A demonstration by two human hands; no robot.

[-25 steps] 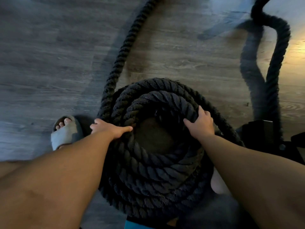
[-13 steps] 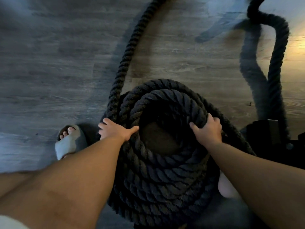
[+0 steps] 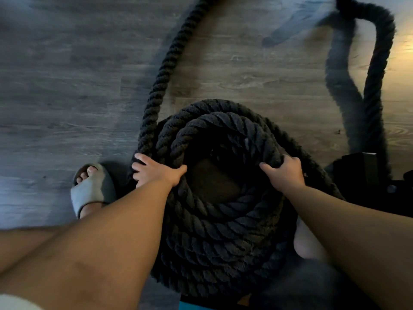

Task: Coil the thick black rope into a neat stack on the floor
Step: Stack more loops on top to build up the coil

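Observation:
The thick black rope (image 3: 223, 238) lies in a round stack of several coils on the wooden floor, with a dark hole in the middle. A loose length (image 3: 165, 70) runs from the stack's left side up and out of the top edge. My left hand (image 3: 156, 172) grips the left side of the top coils, thumb towards the hole. My right hand (image 3: 283, 172) grips the right side of the top coil, fingers curled over it.
Another stretch of black rope (image 3: 377, 90) hangs in a loop at the upper right. A black metal object (image 3: 366, 175) stands at the right, close to the stack. My left foot in a grey sandal (image 3: 91, 189) rests just left of the coil.
Both hands stay on the stack. My right hand has curled more tightly over the top coil. The view has shifted slightly, and the stack's shape is much the same.

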